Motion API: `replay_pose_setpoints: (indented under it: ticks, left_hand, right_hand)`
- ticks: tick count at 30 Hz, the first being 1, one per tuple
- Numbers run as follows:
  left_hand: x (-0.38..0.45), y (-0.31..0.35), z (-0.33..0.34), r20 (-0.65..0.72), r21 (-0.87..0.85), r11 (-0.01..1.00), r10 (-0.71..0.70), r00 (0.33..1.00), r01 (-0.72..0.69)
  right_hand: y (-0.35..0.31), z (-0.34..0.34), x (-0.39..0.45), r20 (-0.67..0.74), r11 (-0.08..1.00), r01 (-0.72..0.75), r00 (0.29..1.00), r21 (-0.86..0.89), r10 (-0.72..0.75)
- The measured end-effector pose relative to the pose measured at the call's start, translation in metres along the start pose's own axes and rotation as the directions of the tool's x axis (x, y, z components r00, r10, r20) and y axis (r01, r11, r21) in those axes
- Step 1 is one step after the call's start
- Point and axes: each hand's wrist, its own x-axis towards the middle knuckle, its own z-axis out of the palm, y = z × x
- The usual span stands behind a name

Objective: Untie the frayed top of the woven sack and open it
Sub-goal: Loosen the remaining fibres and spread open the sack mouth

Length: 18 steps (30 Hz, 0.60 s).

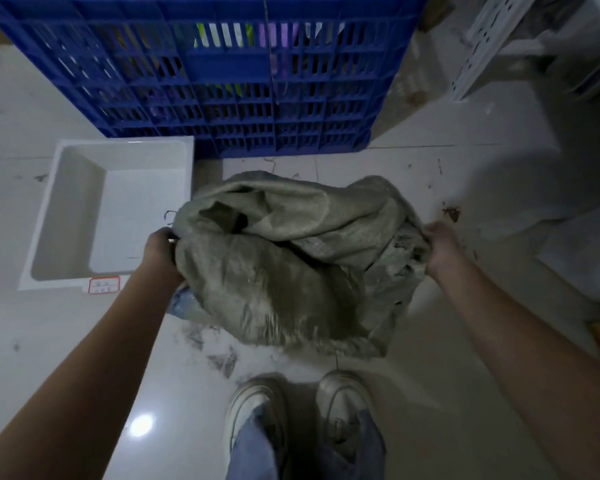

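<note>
A dusty grey-green woven sack (284,278) stands on the tiled floor in front of my feet. My left hand (161,249) grips the sack's left rim, fingers curled into the fabric. My right hand (442,245) grips the right rim, where frayed, bunched strands show. The top is spread between the hands, and a dark opening (226,220) shows near the upper left with something brown inside. Loose threads stick out by the left hand.
A white plastic tub (66,216) lies left of the sack, with a red-edged label on its near rim. A large blue slatted crate (222,74) stands behind. A white perforated rack (492,43) is at the upper right. Dirt and grey dust (219,355) litter the floor. My shoes (291,410) are just below the sack.
</note>
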Motion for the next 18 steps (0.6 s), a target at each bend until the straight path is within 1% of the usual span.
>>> replay_pose_setpoints:
  ticks: [1,2,3,4,5,6,7,8,9,10,11,12,13,14,16,17,18]
  left_hand:
    - [0.005,0.004,-0.001,-0.03,0.054,0.998,0.013,0.999,-0.011]
    - [0.003,0.008,-0.001,-0.103,0.2,0.976,0.11,0.989,-0.088]
    - [0.001,0.011,-0.003,-0.168,0.402,0.901,0.245,0.955,-0.16]
    - [-0.005,0.011,-0.004,-0.203,0.612,0.765,0.397,0.895,-0.201]
    - [-0.018,0.009,0.0,-0.175,0.773,0.59,0.553,0.815,-0.234]
    - [-0.038,0.003,0.008,-0.089,0.871,0.41,0.673,0.734,-0.27]
    - [-0.053,-0.007,0.016,0.031,0.927,0.228,0.743,0.669,-0.296]
    - [-0.064,-0.021,0.026,0.147,0.955,0.067,0.742,0.655,-0.29]
    - [-0.066,-0.033,0.033,0.213,0.964,-0.037,0.696,0.685,-0.263]
    - [-0.067,-0.043,0.042,0.226,0.97,-0.082,0.65,0.726,-0.229]
    - [-0.057,-0.049,0.046,0.206,0.977,-0.08,0.616,0.761,-0.2]
    - [-0.047,-0.051,0.05,0.171,0.983,-0.05,0.596,0.784,-0.177]
    - [-0.035,-0.049,0.051,0.132,0.988,-0.011,0.585,0.8,-0.155]
    - [-0.026,-0.044,0.05,0.101,0.99,0.022,0.582,0.807,-0.14]
    - [-0.014,-0.036,0.047,0.099,0.987,0.042,0.609,0.787,-0.156]
    - [-0.008,-0.031,0.044,0.119,0.979,0.058,0.625,0.771,-0.198]
    - [-0.004,-0.023,0.04,0.137,0.961,0.101,0.636,0.76,-0.259]
  right_hand:
    - [-0.007,0.003,0.002,-0.069,0.988,0.088,0.993,-0.123,-0.097]
    - [-0.014,0.005,-0.003,-0.107,0.925,0.236,0.955,-0.297,-0.278]
    - [-0.018,0.005,-0.005,-0.063,0.78,0.382,0.88,-0.495,-0.471]
    - [-0.021,0.008,-0.014,0.063,0.582,0.497,0.792,-0.644,-0.607]
    - [-0.019,0.015,-0.025,0.276,0.337,0.611,0.691,-0.716,-0.668]
    - [-0.013,0.028,-0.043,0.496,0.075,0.677,0.606,-0.733,-0.622]
    - [-0.004,0.04,-0.049,0.673,-0.191,0.69,0.541,-0.698,-0.504]
    - [0.005,0.055,-0.054,0.769,-0.4,0.658,0.516,-0.638,-0.377]
    - [0.017,0.064,-0.047,0.786,-0.52,0.598,0.541,-0.61,-0.299]
    - [0.025,0.074,-0.041,0.763,-0.558,0.548,0.584,-0.623,-0.278]
    - [0.029,0.081,-0.033,0.721,-0.512,0.534,0.627,-0.673,-0.296]
    - [0.029,0.087,-0.026,0.674,-0.383,0.558,0.655,-0.736,-0.34]
    - [0.027,0.091,-0.02,0.631,-0.216,0.6,0.669,-0.771,-0.394]
    - [0.021,0.096,-0.018,0.599,-0.075,0.634,0.677,-0.77,-0.427]
    - [0.005,0.098,-0.012,0.554,0.114,0.645,0.723,-0.756,-0.413]
    - [-0.006,0.099,-0.01,0.527,0.208,0.634,0.75,-0.745,-0.4]
    - [-0.018,0.098,-0.009,0.499,0.3,0.616,0.777,-0.729,-0.383]
